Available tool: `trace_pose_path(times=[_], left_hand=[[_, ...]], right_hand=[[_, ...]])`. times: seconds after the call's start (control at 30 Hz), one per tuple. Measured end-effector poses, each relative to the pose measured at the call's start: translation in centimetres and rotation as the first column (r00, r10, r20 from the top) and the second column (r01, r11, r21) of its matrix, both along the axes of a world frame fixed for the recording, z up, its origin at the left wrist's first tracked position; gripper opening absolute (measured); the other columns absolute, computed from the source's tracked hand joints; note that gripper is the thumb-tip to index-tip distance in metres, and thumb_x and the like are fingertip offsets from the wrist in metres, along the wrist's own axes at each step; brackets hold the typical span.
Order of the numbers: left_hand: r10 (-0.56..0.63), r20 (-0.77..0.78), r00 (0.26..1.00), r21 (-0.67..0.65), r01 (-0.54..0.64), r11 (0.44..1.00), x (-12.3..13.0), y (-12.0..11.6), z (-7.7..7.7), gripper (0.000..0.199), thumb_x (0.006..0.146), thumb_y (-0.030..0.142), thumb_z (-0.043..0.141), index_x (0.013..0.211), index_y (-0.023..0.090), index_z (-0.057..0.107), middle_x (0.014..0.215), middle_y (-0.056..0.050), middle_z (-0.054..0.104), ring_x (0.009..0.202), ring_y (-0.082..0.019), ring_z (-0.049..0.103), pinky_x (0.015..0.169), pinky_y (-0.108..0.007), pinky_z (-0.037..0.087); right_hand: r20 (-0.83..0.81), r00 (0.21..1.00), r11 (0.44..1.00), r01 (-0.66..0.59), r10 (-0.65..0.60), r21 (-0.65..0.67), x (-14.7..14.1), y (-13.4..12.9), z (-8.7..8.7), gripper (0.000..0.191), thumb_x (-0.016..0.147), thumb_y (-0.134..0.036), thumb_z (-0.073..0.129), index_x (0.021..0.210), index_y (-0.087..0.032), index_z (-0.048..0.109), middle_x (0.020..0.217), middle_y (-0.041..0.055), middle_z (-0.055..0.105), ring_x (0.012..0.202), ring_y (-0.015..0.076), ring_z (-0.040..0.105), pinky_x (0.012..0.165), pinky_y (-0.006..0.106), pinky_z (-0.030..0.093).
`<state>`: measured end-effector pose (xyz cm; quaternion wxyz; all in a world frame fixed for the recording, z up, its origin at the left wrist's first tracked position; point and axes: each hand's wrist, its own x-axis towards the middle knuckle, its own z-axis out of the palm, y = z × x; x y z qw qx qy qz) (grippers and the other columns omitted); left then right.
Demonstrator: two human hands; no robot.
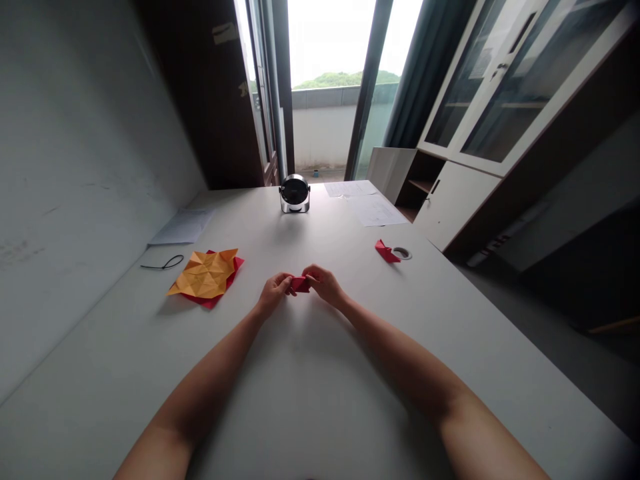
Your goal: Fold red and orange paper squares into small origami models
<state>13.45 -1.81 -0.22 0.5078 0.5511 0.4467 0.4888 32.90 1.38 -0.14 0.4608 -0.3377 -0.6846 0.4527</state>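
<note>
Between my two hands, just above or on the white table [310, 373], is a small piece of folded red paper [301, 285]. My left hand [275, 291] pinches its left end. At the right end, the fingers of my right hand [323, 283] close on its upper corner. To the left lie creased sheets of orange paper [205, 275] with red paper [213, 300] showing beneath. A second folded red paper piece [387, 251] rests to the right, beside a roll of tape [402, 253].
A round black and silver device on a stand [295, 193] is at the table's far side. Printed sheets [377, 208] lie far right, and more papers [183, 227] by the left wall. A black cable tie [165, 263] sits near the orange sheets. A glass-door cabinet [480, 87] stands right.
</note>
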Motion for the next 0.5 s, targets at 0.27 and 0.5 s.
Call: trace_pose_path(times=[0.27,0.5], left_hand=[[0.017,-0.024,1.0,0.014,-0.016,1.0,0.29,-0.17,-0.09,0.029,0.079,0.039,0.067,0.094,0.013,0.066,0.073,-0.003,0.068,0.064,-0.014,0.061,0.06,-0.025,0.046],[0.072,-0.035,0.997,0.091,-0.069,0.993,0.29,-0.44,-0.22,0.023,0.08,0.036,0.066,0.089,0.015,0.065,0.076,-0.003,0.067,0.067,-0.015,0.062,0.063,-0.026,0.05]], right_hand=[[0.031,0.999,1.0,0.016,-0.017,0.008,0.06,-0.12,0.42,0.015,0.081,-0.025,0.053,0.078,-0.017,0.066,0.068,0.0012,0.061,0.063,0.0138,0.052,0.061,0.026,0.043],[0.042,0.997,0.998,-0.058,0.059,-0.029,-0.14,-0.06,0.15,0.025,0.082,-0.035,0.063,0.101,-0.019,0.063,0.07,0.0008,0.064,0.063,0.0143,0.056,0.06,0.026,0.045]])
